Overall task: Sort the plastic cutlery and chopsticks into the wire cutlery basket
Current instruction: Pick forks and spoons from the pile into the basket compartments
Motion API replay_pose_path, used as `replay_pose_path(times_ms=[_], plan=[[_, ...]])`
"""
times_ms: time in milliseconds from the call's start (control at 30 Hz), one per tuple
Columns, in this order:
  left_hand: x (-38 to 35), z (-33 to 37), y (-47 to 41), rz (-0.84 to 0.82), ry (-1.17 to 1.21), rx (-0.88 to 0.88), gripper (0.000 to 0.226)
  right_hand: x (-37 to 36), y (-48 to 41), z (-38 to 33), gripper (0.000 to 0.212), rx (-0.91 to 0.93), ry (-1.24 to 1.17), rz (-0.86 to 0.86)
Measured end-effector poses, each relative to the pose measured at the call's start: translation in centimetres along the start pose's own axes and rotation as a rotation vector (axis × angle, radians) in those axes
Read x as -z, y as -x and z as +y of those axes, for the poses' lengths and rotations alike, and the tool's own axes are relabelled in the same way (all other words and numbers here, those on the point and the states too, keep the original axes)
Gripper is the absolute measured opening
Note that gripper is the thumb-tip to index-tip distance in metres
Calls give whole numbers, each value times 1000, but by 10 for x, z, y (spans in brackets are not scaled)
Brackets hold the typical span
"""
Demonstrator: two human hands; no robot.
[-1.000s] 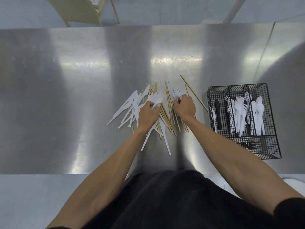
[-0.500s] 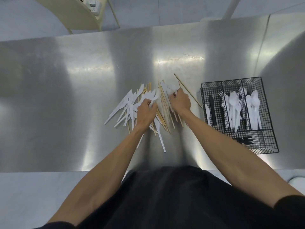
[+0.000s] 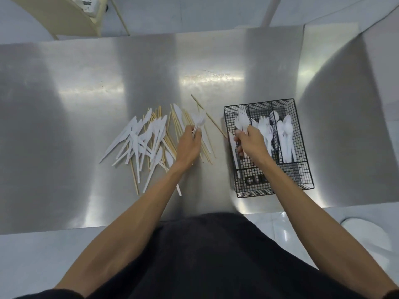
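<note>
A black wire cutlery basket [image 3: 302, 145] stands on the right of the steel table, with white forks and spoons [image 3: 286, 134] in its compartments. My right hand [image 3: 251, 143] is over the basket's left side and grips a few white forks [image 3: 241, 119]. My left hand [image 3: 190, 145] is over the pile's right side and holds a few white plastic pieces [image 3: 199, 120], blurred. A loose pile of white plastic knives [image 3: 140, 141] and wooden chopsticks [image 3: 176, 126] lies left of centre.
The steel table [image 3: 64, 104] spreads wide on the left and behind the pile. One chopstick [image 3: 207, 115] lies slanted between pile and basket. A pale chair [image 3: 64, 16] stands beyond the far edge, and a white object [image 3: 367, 236] sits low right.
My right hand has carried white forks from the pile to the basket's left side. My left hand shifted right and lifted white pieces off the pile. The camera tilted, so the scene shifted.
</note>
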State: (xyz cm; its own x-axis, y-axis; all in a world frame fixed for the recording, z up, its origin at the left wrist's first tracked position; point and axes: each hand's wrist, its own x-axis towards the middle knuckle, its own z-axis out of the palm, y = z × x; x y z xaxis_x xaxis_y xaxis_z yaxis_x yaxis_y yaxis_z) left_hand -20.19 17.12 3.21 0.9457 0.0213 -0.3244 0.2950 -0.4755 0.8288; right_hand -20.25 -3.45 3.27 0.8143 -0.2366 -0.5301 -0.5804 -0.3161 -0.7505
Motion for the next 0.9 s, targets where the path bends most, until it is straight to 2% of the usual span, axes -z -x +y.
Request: replay_pose_path(times_ms=[100,200,300,433,533,900], plan=[[-18,6,8,-52,-48,-17,24,35,-5,21,18,-48,6,4],[-40,7,17,-114,-73,-16,24,61,-14,35,16,-54,-11,82],[-59,7,24,-118,-59,0,24,74,-25,40,11,-35,103,131],[-78,20,28,-137,-1,28,27,74,-37,45,24,-9,291,123],[-85,27,28,-118,72,51,25,67,-40,51,15,34,397,123],[-109,30,17,-69,33,79,30,66,-28,60,26,153,507,164]])
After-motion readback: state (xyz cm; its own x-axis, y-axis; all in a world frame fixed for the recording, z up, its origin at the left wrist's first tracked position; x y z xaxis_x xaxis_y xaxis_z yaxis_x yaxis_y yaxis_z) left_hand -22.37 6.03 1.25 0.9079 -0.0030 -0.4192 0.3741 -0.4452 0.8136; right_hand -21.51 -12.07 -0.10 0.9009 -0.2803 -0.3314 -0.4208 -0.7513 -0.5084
